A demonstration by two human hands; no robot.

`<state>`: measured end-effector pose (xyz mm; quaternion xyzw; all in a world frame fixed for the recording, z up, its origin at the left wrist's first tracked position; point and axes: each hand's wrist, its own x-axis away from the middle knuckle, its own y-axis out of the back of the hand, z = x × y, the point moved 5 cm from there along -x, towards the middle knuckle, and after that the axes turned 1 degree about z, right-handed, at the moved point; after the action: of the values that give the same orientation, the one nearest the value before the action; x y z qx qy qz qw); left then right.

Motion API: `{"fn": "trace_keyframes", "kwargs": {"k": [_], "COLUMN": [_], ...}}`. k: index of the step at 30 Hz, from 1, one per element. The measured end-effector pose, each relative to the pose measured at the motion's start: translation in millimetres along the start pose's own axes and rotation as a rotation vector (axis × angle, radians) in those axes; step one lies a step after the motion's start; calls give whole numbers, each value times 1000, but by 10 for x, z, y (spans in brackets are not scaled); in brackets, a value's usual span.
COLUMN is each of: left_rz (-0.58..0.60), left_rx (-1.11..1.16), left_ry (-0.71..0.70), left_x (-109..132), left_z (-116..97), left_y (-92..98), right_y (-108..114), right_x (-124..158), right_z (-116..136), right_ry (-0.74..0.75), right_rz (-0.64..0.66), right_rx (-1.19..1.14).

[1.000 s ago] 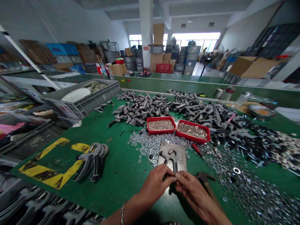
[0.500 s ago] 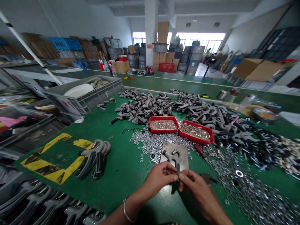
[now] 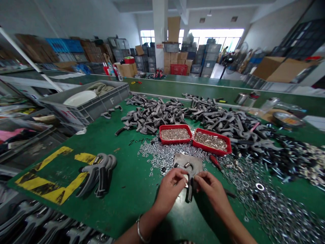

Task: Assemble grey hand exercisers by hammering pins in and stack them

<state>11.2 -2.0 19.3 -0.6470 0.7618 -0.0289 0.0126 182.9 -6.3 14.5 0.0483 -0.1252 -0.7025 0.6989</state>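
Note:
On a small metal plate in front of me lies a grey hand grip with a black-inlaid handle, its handle pointing toward me. A short silver cylinder sits at its curved head. My left hand is at the left of the hand grip, thumb and forefinger pinched together. My right hand is pinched at its right side, close to the handle. Whatever is between the fingertips of either hand is too small to make out.
Two red trays of small metal parts stand behind the plate, amid loose nuts. Grey handles are heaped beyond. Metal rings and a red-handled tool lie rightward. Assembled hand grips rest by yellow-striped tape.
My hands were together in front of the plate, fingertips meeting. Now they have parted and moved forward to either side of the hand grip, whose handle shows between them.

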Motion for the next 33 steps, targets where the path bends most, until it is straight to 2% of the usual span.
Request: {"fn": "trace_keyframes", "kwargs": {"k": [3,6,11,14,17,23,30,33], "left_rz": [-34,-31,44,21,-11,-1,3,-18], "left_rx": [-308,-424,-376,-371,-367,-349,-380,-361], "left_ry": [-17,39,11,-6,-10,-41,-95,-69], "left_x": [-48,-13,78,71,40,22,-5,-31], "left_z": [-7,121,314,338,320,330,304,300], "left_y": [249,377,283,277,341,461,566,580], "right_y": [57,41,-102,-132,-157,-234,-378,-427], "right_x": [-186,-285,-315,-340,-376,-434,-423,-413], "right_z": [-6,33,75,83,114,100,140,180], "right_ry": [72,172,410,481,542,590,727,767], "right_rz": [2,16,93,91,86,125,221,254], "right_rx": [203,312,687,780,816,919,1250,1325]}}
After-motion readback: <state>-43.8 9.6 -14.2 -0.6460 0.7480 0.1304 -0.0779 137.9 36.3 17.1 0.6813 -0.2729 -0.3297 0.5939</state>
